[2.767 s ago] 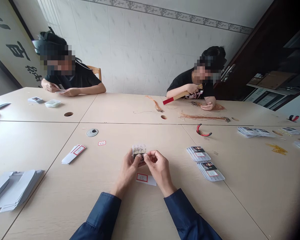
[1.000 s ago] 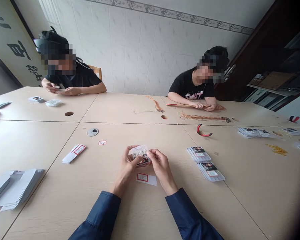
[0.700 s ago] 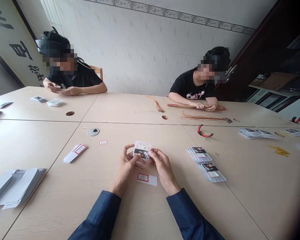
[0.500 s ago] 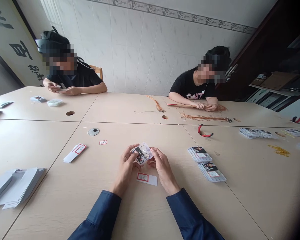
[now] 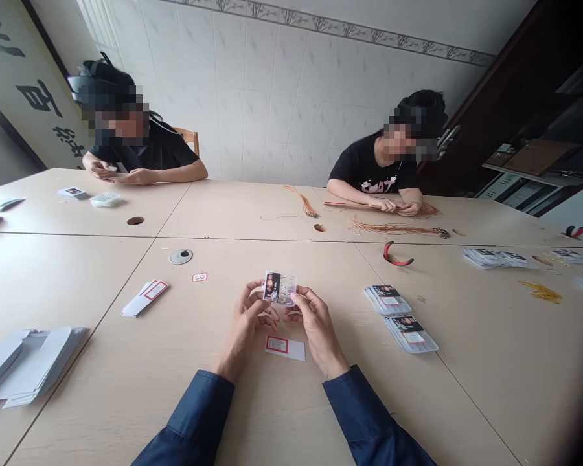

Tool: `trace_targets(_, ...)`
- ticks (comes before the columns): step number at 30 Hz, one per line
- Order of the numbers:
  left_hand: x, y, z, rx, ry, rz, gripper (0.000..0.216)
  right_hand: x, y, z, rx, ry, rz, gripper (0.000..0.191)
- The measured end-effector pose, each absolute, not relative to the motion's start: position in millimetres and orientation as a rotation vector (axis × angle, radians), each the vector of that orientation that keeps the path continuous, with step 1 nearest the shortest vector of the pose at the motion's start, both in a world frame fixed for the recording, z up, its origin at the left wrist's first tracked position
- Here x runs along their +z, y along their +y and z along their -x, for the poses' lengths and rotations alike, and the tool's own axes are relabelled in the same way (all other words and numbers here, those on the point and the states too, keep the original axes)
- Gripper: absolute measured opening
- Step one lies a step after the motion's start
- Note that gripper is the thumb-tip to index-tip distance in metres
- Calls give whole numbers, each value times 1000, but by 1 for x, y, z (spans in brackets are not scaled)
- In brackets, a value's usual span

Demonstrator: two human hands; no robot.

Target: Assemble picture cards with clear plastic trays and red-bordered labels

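I've got my left hand (image 5: 245, 323) and right hand (image 5: 318, 325) holding a clear packet (image 5: 278, 288) up between them, above the counter (image 5: 102, 278). The fingers (image 5: 298, 299) are curled, pinching its lower edges from both sides. A red-bordered card (image 5: 284, 348) lies just below, with stacked packets (image 5: 411, 334) off to my right.

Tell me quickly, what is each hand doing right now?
Left hand: partly closed, holding the left edge of a clear plastic pack with a black label.
Right hand: partly closed, holding the pack's right edge.
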State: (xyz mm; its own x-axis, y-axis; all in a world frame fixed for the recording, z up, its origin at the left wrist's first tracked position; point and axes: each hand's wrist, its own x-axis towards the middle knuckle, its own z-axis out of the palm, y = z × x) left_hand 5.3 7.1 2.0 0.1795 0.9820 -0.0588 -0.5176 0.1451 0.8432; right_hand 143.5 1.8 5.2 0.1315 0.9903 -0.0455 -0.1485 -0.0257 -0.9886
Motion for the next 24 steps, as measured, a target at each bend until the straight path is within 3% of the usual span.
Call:
trace_targets(11, -2, 13, -3, 1269, 906, -882, 31, 5, 1, -145, 1164, -1090, 1192, 38)
trace_targets(24, -2, 12, -2, 1333, 932, -865, 35, 1, 2, -147, 1211, -1088, 1150, 36)
